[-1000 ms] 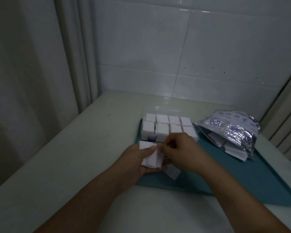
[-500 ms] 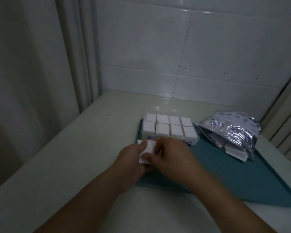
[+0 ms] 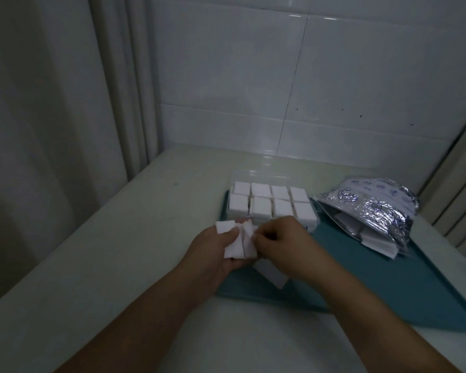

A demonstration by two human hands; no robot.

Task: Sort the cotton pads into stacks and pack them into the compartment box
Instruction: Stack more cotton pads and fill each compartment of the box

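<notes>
Teal plastic tray (image 3: 388, 286) on pale table (image 3: 119, 251), clear compartment box (image 3: 272, 205) at tray's far left holding square white pad stacks, left hand (image 3: 215, 254) gripping loose cotton pads (image 3: 237, 242) over tray's near-left edge, right hand (image 3: 283, 243) pinching them, crinkled foil bag (image 3: 371, 211) at tray's far right.

Both forearms reach forward, hands meeting. The left hand (image 3: 213, 251) grips cotton pads (image 3: 237, 242). The right hand (image 3: 283, 246) pinches their right edge with curled fingers.

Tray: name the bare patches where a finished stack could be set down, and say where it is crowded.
Free: the tray floor between the right hand and the foil bag; the table left of the tray. Crowded: the compartment box and the loose pads the left hand holds.
</notes>
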